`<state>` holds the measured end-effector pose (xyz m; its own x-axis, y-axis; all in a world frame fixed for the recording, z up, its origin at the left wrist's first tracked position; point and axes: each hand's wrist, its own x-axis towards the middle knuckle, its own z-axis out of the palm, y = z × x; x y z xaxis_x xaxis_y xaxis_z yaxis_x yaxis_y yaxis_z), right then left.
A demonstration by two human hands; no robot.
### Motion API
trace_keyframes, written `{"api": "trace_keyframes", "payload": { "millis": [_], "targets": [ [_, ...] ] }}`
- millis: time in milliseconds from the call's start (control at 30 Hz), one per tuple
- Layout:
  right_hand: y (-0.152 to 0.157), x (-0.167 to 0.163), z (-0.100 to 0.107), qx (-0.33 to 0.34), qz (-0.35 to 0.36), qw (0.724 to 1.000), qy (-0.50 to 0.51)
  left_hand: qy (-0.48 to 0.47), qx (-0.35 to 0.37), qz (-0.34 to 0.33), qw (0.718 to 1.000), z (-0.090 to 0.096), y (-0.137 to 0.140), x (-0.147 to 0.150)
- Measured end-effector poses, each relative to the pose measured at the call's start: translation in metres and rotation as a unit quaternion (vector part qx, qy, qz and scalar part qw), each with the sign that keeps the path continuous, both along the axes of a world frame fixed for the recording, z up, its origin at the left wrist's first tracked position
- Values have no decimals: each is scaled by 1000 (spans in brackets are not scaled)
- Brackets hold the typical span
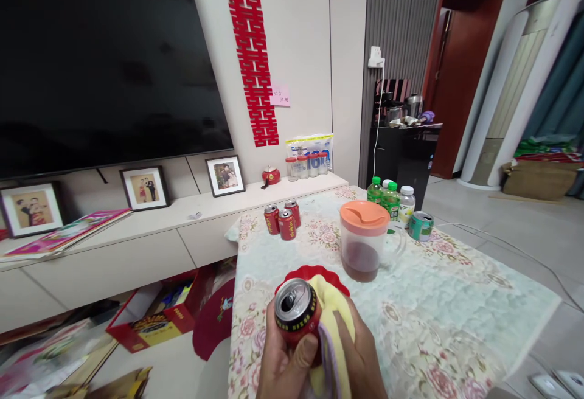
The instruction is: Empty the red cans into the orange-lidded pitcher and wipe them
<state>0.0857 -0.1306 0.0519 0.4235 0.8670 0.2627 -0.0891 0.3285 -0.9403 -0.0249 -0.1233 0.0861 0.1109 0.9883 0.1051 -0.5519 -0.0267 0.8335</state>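
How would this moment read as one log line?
Left hand: grips opened red cylindrical metal can | Right hand: holds yellow purple-edged cloth against can | Beyond: red scallop-edged dish

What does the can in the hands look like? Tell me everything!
The can has a silvery, metal-looking top with a dark opening, a black band with yellow marks, and a red body. Its top faces up, toward the camera. The left hand holds it before a red dish, thumb across its front; the yellow cloth in the right hand lies against its side.
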Motion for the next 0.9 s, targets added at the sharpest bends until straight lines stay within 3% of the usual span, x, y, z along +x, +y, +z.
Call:
{"api": "trace_keyframes", "payload": {
  "millis": [200,333,400,533,767,900],
  "targets": [
    [-10,-6,-14,89,-100,971,-196,2,-85,-5,996,-3,3,-2],
    [-11,-4,-13,189,-140,933,-272,0,-87,-42,995,-2,-1,-5],
    [-11,-2,-9,208,-140,925,-286,19,-83,-33,996,-3,-3,-8],
    [-13,1,-2,157,-122,950,-241,47,-91,3,995,-5,-4,-11],
    [-17,8,-1,49,-97,990,-85,41,-36,-14,998,-9,-6,4],
    [-2,24,-1,3,18,999,42,79,7,-2,997,-11,-9,6]
  ]
}}
